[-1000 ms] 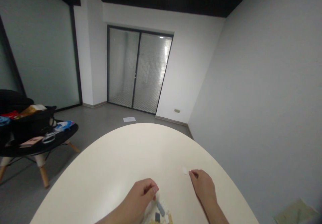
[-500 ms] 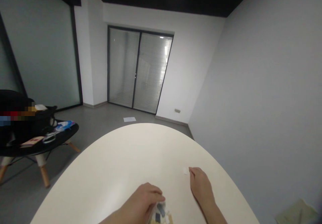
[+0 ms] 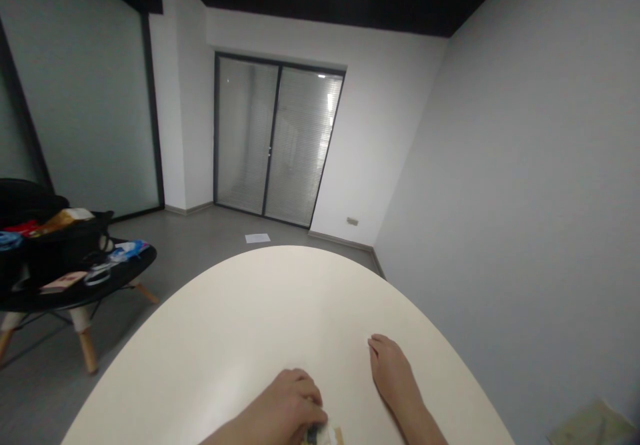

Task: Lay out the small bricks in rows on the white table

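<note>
On the round cream table (image 3: 250, 312), my left hand (image 3: 290, 402) curls its fingers and thumb over a small item with tan, white and dark patches (image 3: 334, 436). That item is cut off by the bottom edge of the view and mostly covered by the hand, so its kind is unclear. Farther right, my right hand (image 3: 393, 368) rests low at the tabletop with its fingers pressed together. Its fingertips are where a small white piece lay, and they now hide that spot.
At the left, a black chair (image 3: 125, 275) with wooden legs carries a black bag (image 3: 70, 245), a blue packet (image 3: 127, 250) and other small items. A white sheet (image 3: 257, 238) lies on the floor beyond the table. A grey wall (image 3: 525, 198) rises at the right.
My right hand has moved slightly left, its fingertips now over the small white piece. My left hand has shifted down a little and covers more of the patchy item.
</note>
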`<state>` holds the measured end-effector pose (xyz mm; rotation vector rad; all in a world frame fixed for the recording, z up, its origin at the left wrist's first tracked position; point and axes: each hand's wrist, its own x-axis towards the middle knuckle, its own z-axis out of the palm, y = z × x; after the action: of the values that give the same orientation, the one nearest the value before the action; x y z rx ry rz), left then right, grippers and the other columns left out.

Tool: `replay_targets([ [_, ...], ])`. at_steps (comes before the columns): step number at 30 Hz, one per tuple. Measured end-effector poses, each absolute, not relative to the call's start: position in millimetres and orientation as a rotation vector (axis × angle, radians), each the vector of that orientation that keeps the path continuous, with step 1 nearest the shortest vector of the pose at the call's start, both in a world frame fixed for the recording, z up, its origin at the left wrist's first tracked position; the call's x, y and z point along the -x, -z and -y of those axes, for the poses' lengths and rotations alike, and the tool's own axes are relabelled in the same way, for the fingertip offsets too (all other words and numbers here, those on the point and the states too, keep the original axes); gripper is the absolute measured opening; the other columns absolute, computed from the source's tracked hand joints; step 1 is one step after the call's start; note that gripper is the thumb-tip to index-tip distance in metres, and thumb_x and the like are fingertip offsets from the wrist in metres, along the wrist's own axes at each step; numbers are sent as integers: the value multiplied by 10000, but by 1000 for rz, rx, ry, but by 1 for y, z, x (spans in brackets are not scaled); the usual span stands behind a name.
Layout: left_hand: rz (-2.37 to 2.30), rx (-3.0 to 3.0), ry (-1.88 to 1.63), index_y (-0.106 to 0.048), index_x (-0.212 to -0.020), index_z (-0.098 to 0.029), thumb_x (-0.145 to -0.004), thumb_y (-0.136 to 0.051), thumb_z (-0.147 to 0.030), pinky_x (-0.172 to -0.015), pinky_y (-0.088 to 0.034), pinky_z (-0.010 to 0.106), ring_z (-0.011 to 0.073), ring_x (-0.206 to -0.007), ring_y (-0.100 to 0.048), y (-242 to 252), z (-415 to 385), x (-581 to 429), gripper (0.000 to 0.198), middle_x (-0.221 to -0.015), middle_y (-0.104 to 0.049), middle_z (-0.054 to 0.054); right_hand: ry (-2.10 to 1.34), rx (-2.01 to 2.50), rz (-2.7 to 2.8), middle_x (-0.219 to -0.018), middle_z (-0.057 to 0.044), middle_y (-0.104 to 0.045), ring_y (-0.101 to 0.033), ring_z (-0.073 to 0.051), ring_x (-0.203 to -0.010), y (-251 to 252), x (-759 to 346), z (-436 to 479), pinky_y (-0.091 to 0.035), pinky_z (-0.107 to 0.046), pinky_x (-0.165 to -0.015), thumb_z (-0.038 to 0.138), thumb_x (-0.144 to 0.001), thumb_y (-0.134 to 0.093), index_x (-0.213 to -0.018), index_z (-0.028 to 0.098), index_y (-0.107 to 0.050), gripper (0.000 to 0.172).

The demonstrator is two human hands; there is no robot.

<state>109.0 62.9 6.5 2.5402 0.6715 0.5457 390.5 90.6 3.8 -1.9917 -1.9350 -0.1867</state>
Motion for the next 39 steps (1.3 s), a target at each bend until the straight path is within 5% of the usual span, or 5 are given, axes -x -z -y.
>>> replay_targets([
  [16,-871,-2535,-480,-680,-754,-209,-631,-534,14,-851,-410,284,187,-932,-597,-31,-53,-105,294,-898,-671,2,154,2001,1949,-1132,-132,-747,-667,-239,-1081,-8,-391,-90,-456,-321,-1012,88,-889,-432,-1014,132,-771,364],
  [25,-880,-2513,-567,-679,-702,-210,-817,-577,-74,-798,-397,290,185,-855,-597,-33,-52,-105,205,-800,-682,17,135,1957,1967,-974,-100,-763,-686,-220,-935,-13,-393,-88,-489,-292,-896,74,-869,-434,-876,176,-773,354],
  [31,-863,-2494,-558,-711,-794,-225,-764,-589,-33,-812,-382,290,183,-893,-605,-24,-57,-105,230,-846,-708,10,142,1961,1953,-979,-109,-764,-683,-235,-947,-12,-395,-89,-483,-306,-906,62,-856,-440,-873,164,-772,347],
  [39,-839,-2573,-557,-648,-691,-205,-810,-594,-80,-811,-376,286,176,-859,-609,-23,-61,-104,181,-797,-711,9,163,1970,1948,-1085,-117,-759,-675,-246,-1038,-8,-397,-92,-469,-324,-972,116,-895,-448,-915,170,-779,336],
])
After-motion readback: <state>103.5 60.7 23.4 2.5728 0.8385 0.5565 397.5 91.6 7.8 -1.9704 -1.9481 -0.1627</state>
